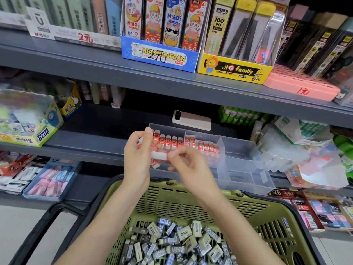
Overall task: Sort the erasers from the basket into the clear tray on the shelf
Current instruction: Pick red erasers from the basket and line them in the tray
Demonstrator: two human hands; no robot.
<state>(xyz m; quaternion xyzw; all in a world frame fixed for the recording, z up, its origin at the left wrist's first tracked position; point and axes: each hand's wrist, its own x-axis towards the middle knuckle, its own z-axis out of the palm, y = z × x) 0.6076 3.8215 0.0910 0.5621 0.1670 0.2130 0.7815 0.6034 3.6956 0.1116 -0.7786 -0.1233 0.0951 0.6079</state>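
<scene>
Head view, read from the left: the left hand (136, 157) is raised in front of the shelf (91, 142), with its fingers curled round a bundle of erasers (153, 147) in red and white. How many it grips I cannot tell, because the palm hides most of them. Just to its right the white-ended eraser (159, 156) lies between the two hands with its long axis running left to right, and it is blurred. The right hand (189, 167) pinches its right end with thumb and fingertips, so the hands are close together and both are occupied. Behind them, red erasers (172, 140) stand upright in rows in the left compartments of the clear tray (246, 150). The tray is directly beyond the hands and extends to their right. In my judgement the pinched eraser has to turn from lying across to standing before it can join a row. The right hand is the nearer one to the free compartments further right. Below, the green basket (172, 199) contains many grey and black erasers (177, 241). The tray's near left corner is covered by the hands, and its clear walls are hard to trace.
</scene>
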